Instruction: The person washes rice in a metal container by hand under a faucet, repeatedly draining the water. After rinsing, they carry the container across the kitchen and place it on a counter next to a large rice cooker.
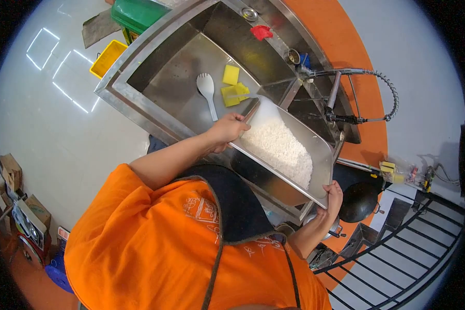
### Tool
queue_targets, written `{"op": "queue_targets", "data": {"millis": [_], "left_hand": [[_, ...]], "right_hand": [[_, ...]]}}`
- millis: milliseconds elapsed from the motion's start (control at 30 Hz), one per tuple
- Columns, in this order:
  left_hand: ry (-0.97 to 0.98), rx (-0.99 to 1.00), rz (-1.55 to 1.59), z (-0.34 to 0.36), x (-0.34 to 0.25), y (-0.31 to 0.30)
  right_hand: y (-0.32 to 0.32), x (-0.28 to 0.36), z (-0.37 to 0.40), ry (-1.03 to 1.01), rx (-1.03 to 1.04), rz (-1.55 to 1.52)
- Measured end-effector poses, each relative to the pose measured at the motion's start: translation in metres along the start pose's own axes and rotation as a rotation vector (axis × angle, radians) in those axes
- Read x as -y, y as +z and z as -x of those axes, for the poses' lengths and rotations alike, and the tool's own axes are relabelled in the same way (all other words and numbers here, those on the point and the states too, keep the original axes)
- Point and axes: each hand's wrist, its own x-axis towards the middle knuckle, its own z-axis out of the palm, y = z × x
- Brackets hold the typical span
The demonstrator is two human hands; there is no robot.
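Observation:
Both my hands grip a long metal pan [320, 148] by its two ends, tilted over the sink. White rice [281, 150] fills much of it, and cloudy water [264, 111] gathers at the far left corner and runs out there. My left hand [227, 130] is closed on the left end, thumb on the rim. At the right end, my right hand [331, 199] is closed round the corner. A white spork-shaped rice paddle [206, 93] lies in the sink basin. Near the stream are yellow sponge pieces [231, 75].
The steel sink [134, 98] has a spring-hose faucet [341, 106] on its right. A red cloth [261, 32] lies on the back ledge. A yellow bin [108, 58] and green container [137, 18] stand to the left. A black wok [360, 201] and black railing [398, 248] are at right.

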Motion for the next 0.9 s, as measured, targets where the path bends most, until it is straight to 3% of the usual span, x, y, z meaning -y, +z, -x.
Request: {"op": "queue_targets", "data": {"millis": [900], "left_hand": [[-0.034,0.069,0.175,-0.008,0.002,-0.003]], "right_hand": [[0.005,0.010,0.006,0.033,0.029,-0.069]]}}
